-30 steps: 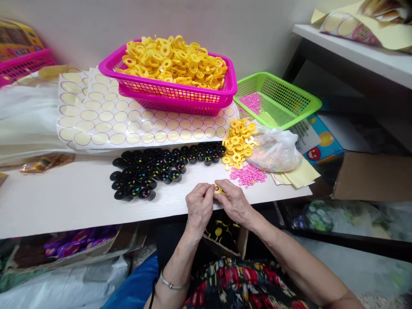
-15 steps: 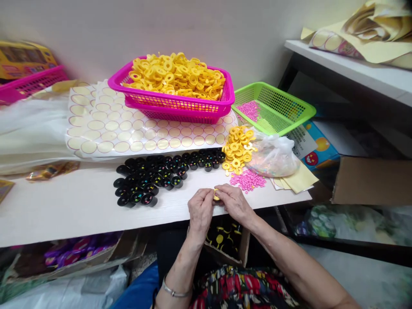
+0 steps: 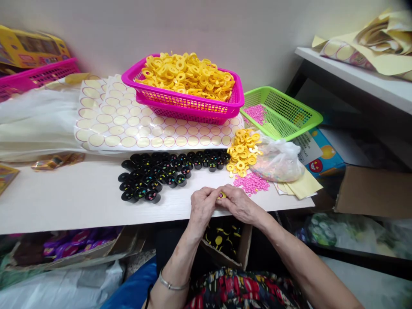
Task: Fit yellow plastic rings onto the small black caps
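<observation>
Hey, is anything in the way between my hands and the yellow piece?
Nothing visible: your left hand and right hand meet right at the yellow piece, though they partly hide it.

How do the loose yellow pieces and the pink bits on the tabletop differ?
The yellow pieces are larger than the pink bits. The yellow pieces show ring shapes in a raised heap; the pink bits spread flatter, nearer the right hand. Both lie loose on the white table.
</observation>
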Available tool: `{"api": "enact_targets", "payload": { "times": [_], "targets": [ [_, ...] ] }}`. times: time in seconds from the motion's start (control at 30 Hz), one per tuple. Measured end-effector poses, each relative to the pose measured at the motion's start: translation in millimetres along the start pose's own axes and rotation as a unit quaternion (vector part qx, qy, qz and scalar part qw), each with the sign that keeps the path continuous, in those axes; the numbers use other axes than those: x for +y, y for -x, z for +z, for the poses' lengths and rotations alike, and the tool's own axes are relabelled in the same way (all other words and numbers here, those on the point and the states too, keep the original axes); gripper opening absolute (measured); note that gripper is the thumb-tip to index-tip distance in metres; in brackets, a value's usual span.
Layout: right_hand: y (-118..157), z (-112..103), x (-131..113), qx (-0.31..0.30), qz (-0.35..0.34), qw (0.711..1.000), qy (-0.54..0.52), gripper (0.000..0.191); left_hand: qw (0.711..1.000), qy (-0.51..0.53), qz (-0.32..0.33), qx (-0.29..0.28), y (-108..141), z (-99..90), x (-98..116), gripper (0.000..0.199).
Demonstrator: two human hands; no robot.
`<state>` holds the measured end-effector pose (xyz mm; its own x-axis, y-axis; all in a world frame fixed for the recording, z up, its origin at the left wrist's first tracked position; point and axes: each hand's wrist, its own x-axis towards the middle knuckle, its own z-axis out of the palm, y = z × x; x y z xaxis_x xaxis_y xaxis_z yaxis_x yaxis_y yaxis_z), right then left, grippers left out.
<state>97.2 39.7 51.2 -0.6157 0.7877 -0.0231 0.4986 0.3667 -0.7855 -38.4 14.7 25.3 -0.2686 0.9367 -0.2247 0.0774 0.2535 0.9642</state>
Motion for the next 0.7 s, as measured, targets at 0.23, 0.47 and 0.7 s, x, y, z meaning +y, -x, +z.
{"api": "enact_targets", "payload": {
  "times": [0.23, 0.47, 0.7],
  "targets": [
    [-0.1, 4.6, -6.0, -0.007, 0.051, 0.997, 0.059, 0.012, 0.999, 0.045, -0.003, 0.024, 2.9, 6.1, -7.8, 0.025],
    [-1.9, 14.2, -4.3, 0.031, 0.075, 0.995, 0.053, 0.009, 0.989, 0.135, -0.056, 0.008, -3.6, 9.5, -6.3, 0.026],
    [-3.0, 10.4, -5.6, 0.040, 0.066, 0.997, -0.027, 0.014, 0.990, 0.129, -0.026, -0.043, -1.2, 0.7, -11.7, 0.037]
  ]
}}
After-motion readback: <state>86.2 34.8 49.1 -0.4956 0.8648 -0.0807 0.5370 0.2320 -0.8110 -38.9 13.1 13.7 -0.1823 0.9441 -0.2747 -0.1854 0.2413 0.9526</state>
